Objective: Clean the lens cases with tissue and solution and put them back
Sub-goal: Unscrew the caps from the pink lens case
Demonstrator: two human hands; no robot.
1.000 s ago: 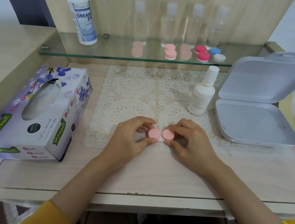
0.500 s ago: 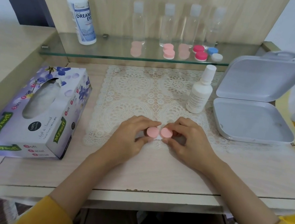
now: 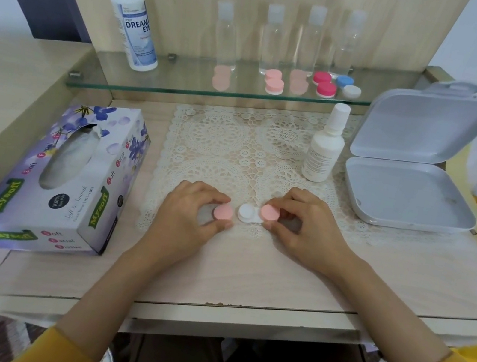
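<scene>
A white lens case [image 3: 247,213] lies on the lace mat [image 3: 236,149] in front of me. Its left well is uncovered. My left hand [image 3: 190,214] pinches a loose pink cap [image 3: 223,211] just left of the case. My right hand [image 3: 305,223] grips the other pink cap [image 3: 270,212], which sits on the case's right side. A white solution bottle [image 3: 325,146] stands on the mat at the right. The floral tissue box [image 3: 64,177] sits at the left.
An open grey box [image 3: 412,191] lies at the right. On the glass shelf [image 3: 183,86] behind stand a large solution bottle [image 3: 135,18], several clear bottles [image 3: 273,41], and pink [image 3: 274,82], red [image 3: 324,84] and blue-white [image 3: 348,85] lens cases.
My left hand has taken the left pink cap off the case and moved it slightly left, uncovering the white well. My right hand stays on the right cap.
</scene>
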